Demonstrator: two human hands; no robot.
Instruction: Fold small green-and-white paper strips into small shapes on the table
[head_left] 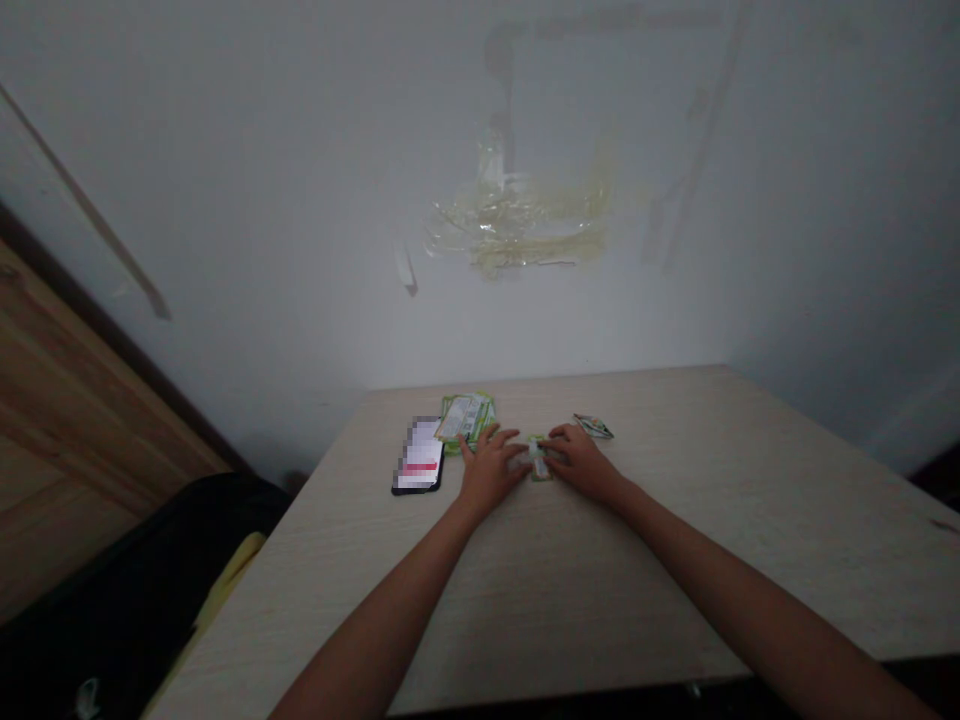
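Note:
Between my two hands a small green-and-white card (538, 460) lies on the table. My left hand (491, 470) is at its left side, fingers stretched apart, with the tips close to the card's edge. From the right, my right hand (581, 462) reaches over the table, and its outstretched fingertips touch or nearly touch the card. I cannot tell how firmly either hand presses it. Just beyond my left hand is a pile of green-and-white cards (466, 415), partly hidden by the fingers. Past my right hand lies another small pile of cards (595, 427).
A phone (420, 458) with a lit screen lies left of the green pile. The pale wooden table (637, 620) meets a white wall (300, 200) with peeling clear tape (525, 225). Dark fabric and a yellow cloth (225, 580) are beside the table's left edge.

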